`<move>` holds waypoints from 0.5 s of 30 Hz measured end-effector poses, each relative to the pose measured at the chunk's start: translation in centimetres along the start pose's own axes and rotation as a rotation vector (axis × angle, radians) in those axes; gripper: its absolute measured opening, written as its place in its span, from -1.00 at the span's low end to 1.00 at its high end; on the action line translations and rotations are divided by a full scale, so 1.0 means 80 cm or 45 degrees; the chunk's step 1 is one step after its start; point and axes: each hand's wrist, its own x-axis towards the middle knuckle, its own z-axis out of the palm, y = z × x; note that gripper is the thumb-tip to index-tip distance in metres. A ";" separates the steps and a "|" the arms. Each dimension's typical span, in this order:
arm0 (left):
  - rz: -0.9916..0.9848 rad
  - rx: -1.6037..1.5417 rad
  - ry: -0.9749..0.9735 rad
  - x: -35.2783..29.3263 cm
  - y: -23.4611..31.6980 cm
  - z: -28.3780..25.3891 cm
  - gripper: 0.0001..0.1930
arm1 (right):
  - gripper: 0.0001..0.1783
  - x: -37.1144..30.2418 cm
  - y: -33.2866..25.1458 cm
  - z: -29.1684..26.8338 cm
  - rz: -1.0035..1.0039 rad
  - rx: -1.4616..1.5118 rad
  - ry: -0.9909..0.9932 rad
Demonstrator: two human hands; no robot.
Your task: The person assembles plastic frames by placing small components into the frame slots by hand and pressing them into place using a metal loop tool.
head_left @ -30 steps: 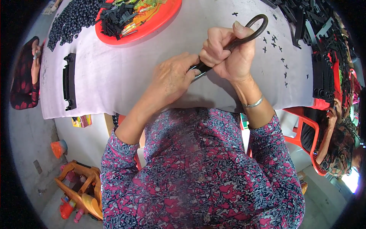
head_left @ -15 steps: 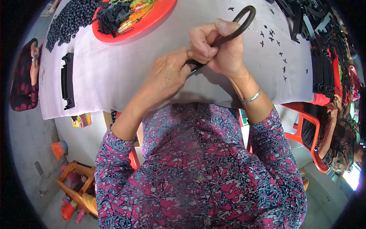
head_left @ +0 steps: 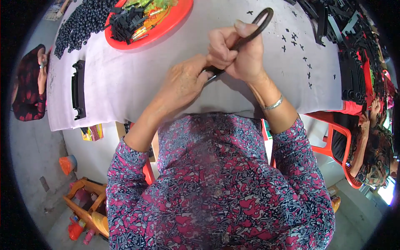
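My right hand point(head_left: 239, 52) grips a pair of dark scissors point(head_left: 258, 23) by the loop handle, which sticks up past my thumb. The blades point down to the left, under my left hand point(head_left: 183, 81). That hand is closed around a small dark piece at the blade tips; the piece itself is hidden by my fingers. Both hands are held over the white table point(head_left: 125, 79), close to my chest.
A red tray point(head_left: 175, 21) with black and green parts stands at the back. Left of it lie a heap of dark beads point(head_left: 81, 23) and a black plastic bracket point(head_left: 78, 89). Small black offcuts point(head_left: 302, 58) dot the right side, beside stacked black parts point(head_left: 354, 73). Other people sit at both sides.
Both hands have shifted slightly up and left together, and the scissors handle now sits a little higher. The grip on both is unchanged.
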 end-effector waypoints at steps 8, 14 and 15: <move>0.007 0.003 -0.049 -0.001 0.000 -0.001 -0.80 | -0.33 -0.004 -0.010 -0.007 -0.005 0.271 0.138; 0.018 0.077 -0.076 0.000 -0.001 -0.004 -0.82 | -0.31 -0.005 -0.015 -0.010 -0.021 0.302 0.148; 0.012 0.084 -0.080 0.000 -0.001 -0.004 -0.82 | -0.31 -0.004 -0.014 -0.011 -0.020 0.301 0.148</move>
